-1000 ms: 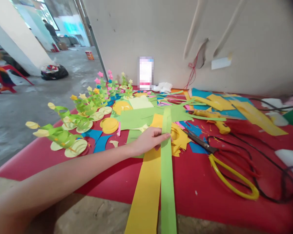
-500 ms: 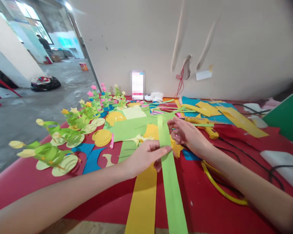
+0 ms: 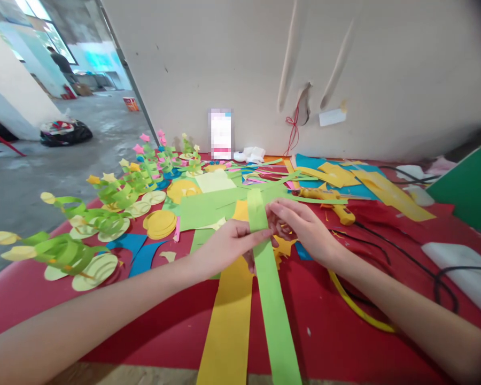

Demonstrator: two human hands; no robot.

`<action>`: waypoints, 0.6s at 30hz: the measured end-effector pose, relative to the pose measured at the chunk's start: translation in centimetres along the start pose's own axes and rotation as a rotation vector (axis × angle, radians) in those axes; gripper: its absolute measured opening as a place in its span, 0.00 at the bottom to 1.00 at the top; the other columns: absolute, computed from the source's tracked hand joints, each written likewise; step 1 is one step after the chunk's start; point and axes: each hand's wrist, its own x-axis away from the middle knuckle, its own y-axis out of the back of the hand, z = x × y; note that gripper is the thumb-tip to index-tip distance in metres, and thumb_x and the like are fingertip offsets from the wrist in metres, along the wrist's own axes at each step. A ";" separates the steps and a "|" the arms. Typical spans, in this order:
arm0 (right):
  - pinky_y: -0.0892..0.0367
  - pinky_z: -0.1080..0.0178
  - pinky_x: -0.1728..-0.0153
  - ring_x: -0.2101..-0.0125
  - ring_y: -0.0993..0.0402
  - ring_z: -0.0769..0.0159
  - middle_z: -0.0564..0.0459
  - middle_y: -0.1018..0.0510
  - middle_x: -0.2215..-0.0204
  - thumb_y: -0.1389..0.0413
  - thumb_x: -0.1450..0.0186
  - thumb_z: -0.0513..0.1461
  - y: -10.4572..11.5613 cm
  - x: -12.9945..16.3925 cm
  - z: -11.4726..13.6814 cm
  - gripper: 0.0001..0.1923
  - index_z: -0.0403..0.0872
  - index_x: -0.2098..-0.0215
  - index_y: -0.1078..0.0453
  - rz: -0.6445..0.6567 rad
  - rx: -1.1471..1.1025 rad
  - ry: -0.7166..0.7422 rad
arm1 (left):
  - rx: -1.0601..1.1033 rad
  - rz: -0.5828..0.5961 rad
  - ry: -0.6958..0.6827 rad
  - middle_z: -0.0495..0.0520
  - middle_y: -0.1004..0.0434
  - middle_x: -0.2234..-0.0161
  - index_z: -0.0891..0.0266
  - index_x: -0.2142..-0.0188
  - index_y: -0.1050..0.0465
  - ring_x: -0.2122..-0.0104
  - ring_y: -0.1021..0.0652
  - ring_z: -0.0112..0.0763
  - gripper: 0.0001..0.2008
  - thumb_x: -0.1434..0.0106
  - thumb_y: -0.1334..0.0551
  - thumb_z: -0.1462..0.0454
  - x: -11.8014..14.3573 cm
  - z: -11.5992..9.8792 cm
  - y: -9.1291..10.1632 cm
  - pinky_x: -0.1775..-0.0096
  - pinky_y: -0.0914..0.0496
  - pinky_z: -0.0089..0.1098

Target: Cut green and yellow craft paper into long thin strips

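Observation:
My left hand [image 3: 236, 240] is closed on a long light-green paper strip [image 3: 270, 289], thumb on top and fingers beneath. The strip runs down toward me past the picture's lower edge; its far end stands above my thumb. My right hand [image 3: 291, 219] is at the strip's right edge, fingers curled in; whether they pinch anything is hidden. Beneath and left of the strip lies a wide yellow paper strip [image 3: 226, 321]. Beyond my hands are green paper sheets [image 3: 212, 206] and orange-yellow paper scraps [image 3: 284, 248].
Paper plant-like pieces [image 3: 84, 256] with curled green leaves line the left edge. Close by lie yellow paper discs [image 3: 159, 223] and blue scraps [image 3: 144, 256]. A yellow glue gun [image 3: 342, 213] with a black cord lies at right. A lit phone [image 3: 221, 133] leans against the wall.
My right hand has come in to the strip's right edge, its fingers more curled. My left hand keeps its hold on the green strip. The view has shifted slightly.

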 end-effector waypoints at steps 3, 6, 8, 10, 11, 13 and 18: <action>0.50 0.70 0.83 0.84 0.46 0.76 0.61 0.41 0.84 0.53 0.40 0.40 0.0 0.0 0.0 0.09 0.45 0.77 0.41 -0.019 0.114 0.041 | 0.009 0.090 0.024 0.51 0.27 0.81 0.66 0.76 0.32 0.83 0.26 0.28 0.17 0.44 0.44 0.53 0.0 0.1 -0.1 0.77 0.33 0.27; 0.52 0.69 0.83 0.83 0.49 0.77 0.61 0.45 0.85 0.53 0.41 0.38 0.1 0.0 -0.2 0.09 0.45 0.79 0.43 0.003 0.197 0.064 | -0.003 0.066 0.028 0.51 0.27 0.82 0.66 0.76 0.34 0.80 0.25 0.31 0.17 0.44 0.44 0.53 0.0 -0.1 0.3 0.75 0.32 0.28; 0.53 0.70 0.83 0.83 0.51 0.77 0.61 0.47 0.85 0.54 0.42 0.37 0.2 0.0 -0.3 0.09 0.45 0.80 0.44 0.033 0.213 0.062 | -0.005 0.032 0.002 0.51 0.27 0.81 0.66 0.76 0.35 0.80 0.25 0.29 0.17 0.42 0.46 0.53 -0.1 -0.4 0.8 0.75 0.32 0.28; 0.54 0.70 0.83 0.83 0.52 0.77 0.61 0.48 0.85 0.54 0.42 0.36 0.4 0.1 -0.3 0.09 0.45 0.81 0.45 0.052 0.234 0.062 | -0.003 0.036 -0.033 0.50 0.28 0.81 0.65 0.77 0.35 0.81 0.26 0.27 0.15 0.42 0.45 0.55 -0.2 -0.7 1.3 0.76 0.32 0.28; 0.54 0.70 0.83 0.83 0.52 0.77 0.61 0.48 0.85 0.54 0.43 0.35 0.5 0.1 -0.2 0.10 0.45 0.81 0.45 0.056 0.241 0.063 | -0.004 0.050 -0.045 0.49 0.28 0.80 0.65 0.77 0.35 0.82 0.26 0.27 0.14 0.42 0.44 0.57 -0.2 -0.7 1.5 0.76 0.32 0.27; 0.53 0.70 0.82 0.83 0.51 0.77 0.61 0.47 0.85 0.54 0.43 0.35 0.6 0.2 0.0 0.10 0.45 0.81 0.45 0.058 0.257 0.061 | -0.020 0.082 -0.067 0.48 0.28 0.80 0.65 0.76 0.34 0.81 0.27 0.26 0.12 0.42 0.43 0.58 -0.2 -0.8 1.8 0.75 0.32 0.27; 0.52 0.70 0.82 0.82 0.49 0.76 0.60 0.43 0.84 0.55 0.41 0.35 0.5 0.3 0.1 0.09 0.44 0.80 0.42 0.082 0.322 0.092 | -0.188 0.098 -0.069 0.49 0.29 0.81 0.64 0.75 0.29 0.79 0.27 0.26 0.13 0.44 0.43 0.56 0.0 -0.5 1.8 0.74 0.34 0.25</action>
